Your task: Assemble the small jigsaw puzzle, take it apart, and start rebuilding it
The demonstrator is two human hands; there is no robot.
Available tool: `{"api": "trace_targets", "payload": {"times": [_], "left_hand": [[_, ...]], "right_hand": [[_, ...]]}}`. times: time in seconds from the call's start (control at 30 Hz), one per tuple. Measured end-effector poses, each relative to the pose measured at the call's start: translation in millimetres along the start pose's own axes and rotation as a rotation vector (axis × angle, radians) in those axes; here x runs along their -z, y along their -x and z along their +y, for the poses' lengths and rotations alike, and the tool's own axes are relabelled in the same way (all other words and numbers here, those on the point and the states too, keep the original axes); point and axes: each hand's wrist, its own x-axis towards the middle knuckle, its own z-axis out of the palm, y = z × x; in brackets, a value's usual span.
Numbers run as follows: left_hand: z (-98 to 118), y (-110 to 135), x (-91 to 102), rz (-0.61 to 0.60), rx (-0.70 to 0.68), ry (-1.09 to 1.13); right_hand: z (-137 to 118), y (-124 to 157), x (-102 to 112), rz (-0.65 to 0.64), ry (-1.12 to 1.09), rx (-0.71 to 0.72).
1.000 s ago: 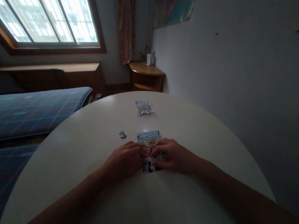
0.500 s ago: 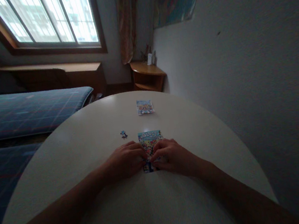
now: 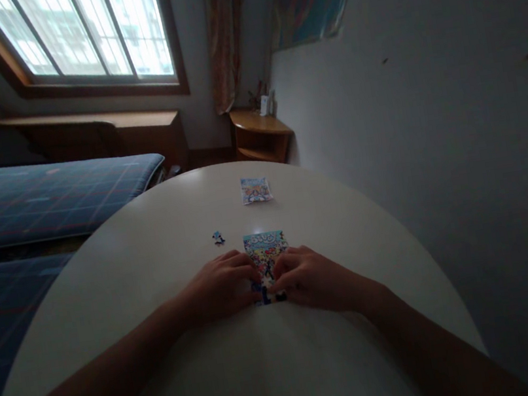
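Resting on a glossy white table with a rounded edge, the person's two bare hands flank a small rectangular sheet, brightly printed in many colours with a light-blue top band. The sheet lies flat near the middle of the table, its long side running away from the person.

The left hand has its fingers curled at the sheet's left edge. The right hand overlaps the lower right part, with thumb and forefinger bent inward, the gap between them narrow. Whether either hand pinches anything is too dark and small to tell.

The sheet looks thin and light, probably card-like, so it would likely slide easily on the smooth surface and bend or crease if pressed hard at a corner. The side edges seem the best place to steady it, with light fingertip pressure rather than a squeeze.

Beyond the left hand lies a tiny, irregular blue-and-black piece, probably very light and best taken by its rim. Farther off sits a squarish, pale printed packet, apart from both hands.
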Motion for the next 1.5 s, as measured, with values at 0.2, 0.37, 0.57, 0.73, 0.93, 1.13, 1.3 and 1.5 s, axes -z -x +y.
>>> {"api": "trace_targets", "payload": {"times": [0.2,0.37,0.57,0.73,0.93,1.13,1.3,1.5], "left_hand": [[-2.6,-1.2,2.8,0.041,-0.027,-0.066],[-28.3,2.8,19.7,0.301,0.218,-0.245],[-65.9,10.7,23.8,0.254,0.422,-0.306],[-70.7,7.5,24.8,0.198,0.407,-0.318],[-63.5,6.6,32.3,0.174,0.500,-0.440],[-67.5,9.6,34.2,0.230,0.545,-0.340],[-80.2,10.3,33.5,0.266,0.587,-0.192],[-63.3,5.7,35.5,0.339,0.550,-0.019]], "right_hand": [[0.2,-0.1,-2.3,-0.004,0.009,0.033],[1.4,0.0,1.4,0.015,0.006,0.041],[13.6,1.0,4.0,0.094,0.002,0.003],[19.3,1.4,5.8,0.110,-0.006,-0.007],[17.7,1.9,6.5,0.105,-0.027,-0.019],[12.5,2.4,9.0,0.098,-0.023,-0.041],[8.5,1.4,11.0,0.103,-0.010,-0.044],[8.6,-2.0,2.4,0.166,0.017,-0.053]]}}
